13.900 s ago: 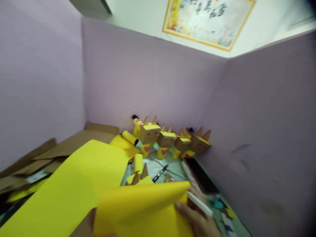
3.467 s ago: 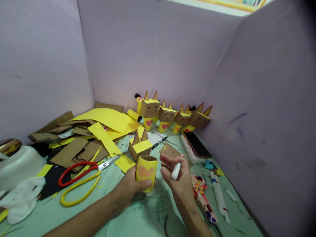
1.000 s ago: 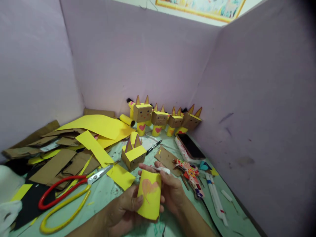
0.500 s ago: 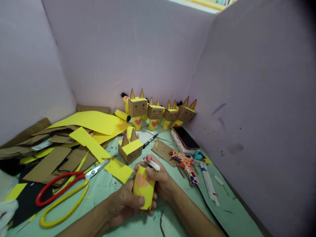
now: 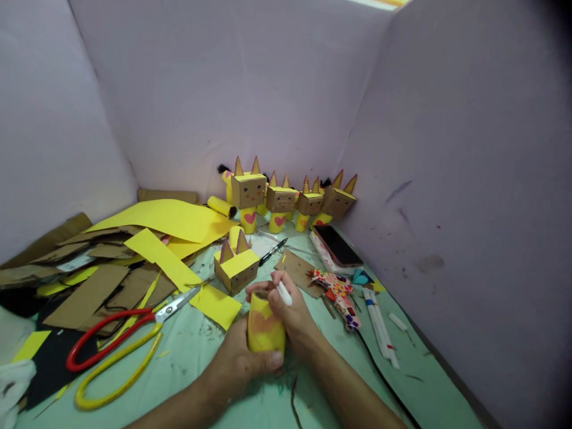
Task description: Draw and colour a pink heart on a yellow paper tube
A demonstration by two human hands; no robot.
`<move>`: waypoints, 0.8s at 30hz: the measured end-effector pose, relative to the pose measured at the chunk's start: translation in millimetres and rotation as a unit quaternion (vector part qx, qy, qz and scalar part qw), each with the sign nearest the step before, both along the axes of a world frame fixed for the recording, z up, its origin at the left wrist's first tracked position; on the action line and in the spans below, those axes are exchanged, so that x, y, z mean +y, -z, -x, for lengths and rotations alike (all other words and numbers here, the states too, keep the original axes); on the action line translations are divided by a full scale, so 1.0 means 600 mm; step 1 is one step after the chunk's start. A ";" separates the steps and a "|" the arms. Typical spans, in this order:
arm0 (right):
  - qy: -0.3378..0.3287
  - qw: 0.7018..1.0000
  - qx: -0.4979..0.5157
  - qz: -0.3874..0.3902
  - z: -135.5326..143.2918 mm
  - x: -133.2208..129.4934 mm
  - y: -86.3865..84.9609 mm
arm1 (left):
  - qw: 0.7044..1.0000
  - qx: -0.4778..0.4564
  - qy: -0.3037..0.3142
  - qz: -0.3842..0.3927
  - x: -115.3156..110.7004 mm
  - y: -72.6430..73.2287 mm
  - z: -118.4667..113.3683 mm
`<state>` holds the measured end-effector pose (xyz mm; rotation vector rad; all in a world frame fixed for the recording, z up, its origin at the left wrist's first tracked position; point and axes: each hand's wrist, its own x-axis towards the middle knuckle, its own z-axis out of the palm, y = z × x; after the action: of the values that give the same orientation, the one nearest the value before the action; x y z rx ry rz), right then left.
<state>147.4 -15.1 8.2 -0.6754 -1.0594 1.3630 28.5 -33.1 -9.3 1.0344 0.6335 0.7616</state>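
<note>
A yellow paper-covered tube (image 5: 267, 333) with an orange heart on its side stands nearly upright between my hands. My left hand (image 5: 243, 357) is wrapped round its lower part, the thumb across the front. In my right hand (image 5: 292, 310) is a white marker (image 5: 283, 293), gripped near the top right of the tube; the marker's tip is hard to make out. Just behind the tube lies a cardboard box head (image 5: 236, 272) with a yellow top and two pointed ears. A yellow paper piece (image 5: 217, 305) is to the left.
Red-and-yellow scissors (image 5: 172, 307) lie left, beside cardboard scraps (image 5: 87, 298) and yellow sheets (image 5: 156, 220). Several box-headed figures (image 5: 248, 192) stand at the back. Rightward are a phone (image 5: 337, 244), a patterned glue gun (image 5: 337, 292) with a black cord, and white markers (image 5: 379, 328).
The tube is now more upright, its heart turned further to the front. My right hand and the marker have shifted slightly right, with the marker tilted more steeply.
</note>
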 end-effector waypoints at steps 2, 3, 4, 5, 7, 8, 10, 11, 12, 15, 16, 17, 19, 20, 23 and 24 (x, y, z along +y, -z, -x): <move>0.070 0.997 -0.028 -0.033 -0.015 -0.003 -0.010 | 1.000 0.006 -0.019 0.022 0.002 0.003 0.003; 0.111 0.992 -0.036 -0.049 -0.025 -0.007 -0.015 | 0.999 0.009 -0.030 0.035 0.004 0.003 0.005; 0.148 0.986 -0.038 -0.060 -0.035 -0.011 -0.019 | 0.998 0.012 -0.043 0.051 0.006 0.003 0.006; 0.176 0.982 -0.034 -0.065 -0.046 -0.017 -0.022 | 0.996 0.014 -0.055 0.068 0.008 0.002 0.007; 0.207 0.976 -0.023 -0.064 -0.063 -0.030 -0.024 | 0.993 0.009 -0.065 0.099 0.012 -0.002 0.009; 0.215 0.974 -0.026 -0.063 -0.068 -0.037 -0.022 | 0.992 0.004 -0.064 0.110 0.013 -0.003 0.009; 0.227 0.969 -0.055 -0.075 -0.071 -0.050 -0.015 | 0.991 -0.008 -0.057 0.125 0.016 -0.006 0.010; 0.231 0.966 -0.078 -0.084 -0.069 -0.056 -0.011 | 0.990 -0.014 -0.055 0.131 0.017 -0.007 0.010; 0.238 0.962 -0.102 -0.089 -0.066 -0.061 -0.007 | 0.989 -0.016 -0.055 0.138 0.017 -0.007 0.011; 0.270 0.944 -0.179 -0.065 -0.049 -0.074 0.000 | 0.987 -0.018 -0.052 0.149 0.017 -0.007 0.012; 0.281 0.937 -0.202 -0.054 -0.043 -0.077 0.001 | 0.988 -0.017 -0.049 0.147 0.016 -0.007 0.012; 0.291 0.929 -0.223 -0.048 -0.039 -0.078 0.002 | 0.989 -0.014 -0.046 0.142 0.015 -0.007 0.011; 0.304 0.916 -0.256 -0.062 -0.035 -0.079 0.003 | 0.990 -0.009 -0.047 0.131 0.014 -0.008 0.010; 0.308 0.909 -0.269 -0.076 -0.034 -0.078 0.004 | 0.990 -0.005 -0.051 0.129 0.014 -0.009 0.009; 0.337 0.888 -0.288 -0.119 -0.039 -0.073 0.009 | 0.990 0.001 -0.057 0.129 0.015 -0.011 0.008; 0.348 0.882 -0.289 -0.128 -0.041 -0.071 0.011 | 0.990 0.000 -0.056 0.129 0.015 -0.011 0.009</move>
<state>171.9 -57.4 1.8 -1.1634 -1.2559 0.3812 23.3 -23.9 -2.8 0.7666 0.7736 0.7547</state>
